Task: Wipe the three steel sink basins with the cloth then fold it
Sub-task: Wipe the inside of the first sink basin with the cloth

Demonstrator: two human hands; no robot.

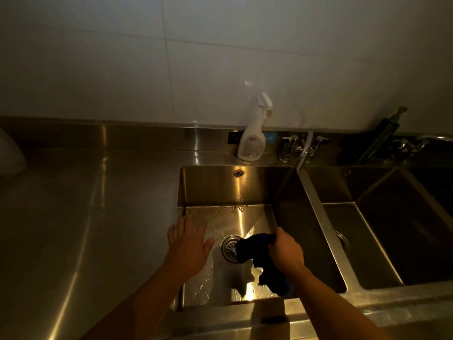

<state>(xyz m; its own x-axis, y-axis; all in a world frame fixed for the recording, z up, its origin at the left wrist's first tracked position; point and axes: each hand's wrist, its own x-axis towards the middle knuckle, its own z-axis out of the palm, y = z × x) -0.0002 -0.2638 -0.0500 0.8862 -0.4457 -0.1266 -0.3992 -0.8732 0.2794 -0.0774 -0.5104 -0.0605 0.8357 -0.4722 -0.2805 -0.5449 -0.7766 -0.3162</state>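
Observation:
My right hand (286, 251) grips a bunched dark blue cloth (255, 249) over the left steel basin (210, 187); one end of the cloth lies over the drain strainer (229, 249) and the other hangs below my wrist. My left hand (190, 241) hovers open, fingers spread, above the basin's left side. Water drops speckle the basin floor. A middle basin (326, 192) lies to the right, and a third basin (431, 190) shows at the right edge.
A white spray bottle (252, 138) stands on the back ledge behind the left basin. A faucet (304, 148) sits between the left and middle basins, another tap (416, 143) farther right. A steel drainboard (85, 217) spreads to the left. White tiled wall behind.

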